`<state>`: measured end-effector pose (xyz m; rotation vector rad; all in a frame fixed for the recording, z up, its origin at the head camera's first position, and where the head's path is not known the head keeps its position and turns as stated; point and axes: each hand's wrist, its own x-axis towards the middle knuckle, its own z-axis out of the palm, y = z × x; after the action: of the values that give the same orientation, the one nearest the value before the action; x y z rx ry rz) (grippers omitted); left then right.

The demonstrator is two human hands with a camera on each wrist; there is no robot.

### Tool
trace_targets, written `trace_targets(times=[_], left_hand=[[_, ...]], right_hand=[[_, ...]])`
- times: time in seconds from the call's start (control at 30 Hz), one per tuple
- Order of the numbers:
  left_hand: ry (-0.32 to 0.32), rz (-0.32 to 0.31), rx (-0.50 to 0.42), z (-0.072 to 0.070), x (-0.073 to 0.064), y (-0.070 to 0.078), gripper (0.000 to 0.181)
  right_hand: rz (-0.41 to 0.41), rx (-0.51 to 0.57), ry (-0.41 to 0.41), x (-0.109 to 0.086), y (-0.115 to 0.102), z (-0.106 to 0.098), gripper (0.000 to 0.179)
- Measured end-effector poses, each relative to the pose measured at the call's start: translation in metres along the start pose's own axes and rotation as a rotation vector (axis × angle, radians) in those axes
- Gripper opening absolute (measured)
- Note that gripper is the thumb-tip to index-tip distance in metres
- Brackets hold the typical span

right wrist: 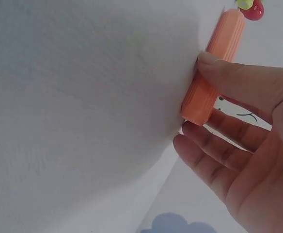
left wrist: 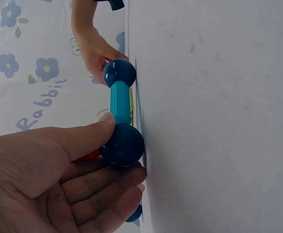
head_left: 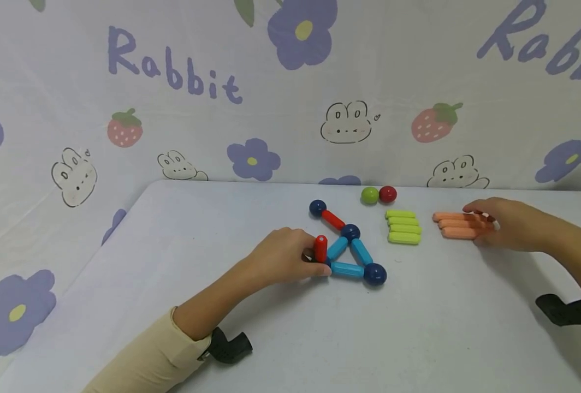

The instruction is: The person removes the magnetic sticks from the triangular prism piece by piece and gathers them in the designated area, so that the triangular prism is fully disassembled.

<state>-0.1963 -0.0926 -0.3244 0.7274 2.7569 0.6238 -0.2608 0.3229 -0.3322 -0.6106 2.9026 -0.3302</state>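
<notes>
My left hand (head_left: 285, 255) pinches a dark blue ball (left wrist: 123, 145) between thumb and fingers. That ball is one corner of a triangle of light blue rods (head_left: 348, 270), largely hidden by the hand in the head view. A short red rod (head_left: 321, 250) stands upright above this corner. From the far corner ball (head_left: 350, 232), a second red rod (head_left: 333, 220) leads to an end ball (head_left: 318, 208). On the right, my right hand (head_left: 511, 224) grips the ends of three orange rods (head_left: 455, 225) lying side by side, its thumb (right wrist: 238, 77) on the nearest rod.
Several yellow-green rods (head_left: 403, 228) lie in a row between the triangle and the orange rods. A green ball (head_left: 369, 195) and a red ball (head_left: 387, 194) sit behind them on the white table (head_left: 418, 338). A printed cloth (head_left: 280, 109) hangs at the back.
</notes>
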Motion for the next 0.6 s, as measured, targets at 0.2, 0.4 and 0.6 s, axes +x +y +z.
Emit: trace_targets(times=[0.2, 0.4, 0.6], left_hand=[[0.001, -0.007, 0.004, 0.0001, 0.0002, 0.0007, 0.028], [0.004, -0.005, 0.003, 0.0003, 0.0003, 0.0005, 0.028], [0.004, -0.01, 0.004, -0.0002, -0.0003, 0.0006, 0.029]], right_hand=[[0.022, 0.001, 0.02, -0.0018, 0.0025, -0.0012, 0.064], [0.054, 0.025, 0.006, -0.002, 0.0044, -0.0006, 0.08], [0.069, 0.016, 0.007, -0.0004, 0.0039, -0.0006, 0.088]])
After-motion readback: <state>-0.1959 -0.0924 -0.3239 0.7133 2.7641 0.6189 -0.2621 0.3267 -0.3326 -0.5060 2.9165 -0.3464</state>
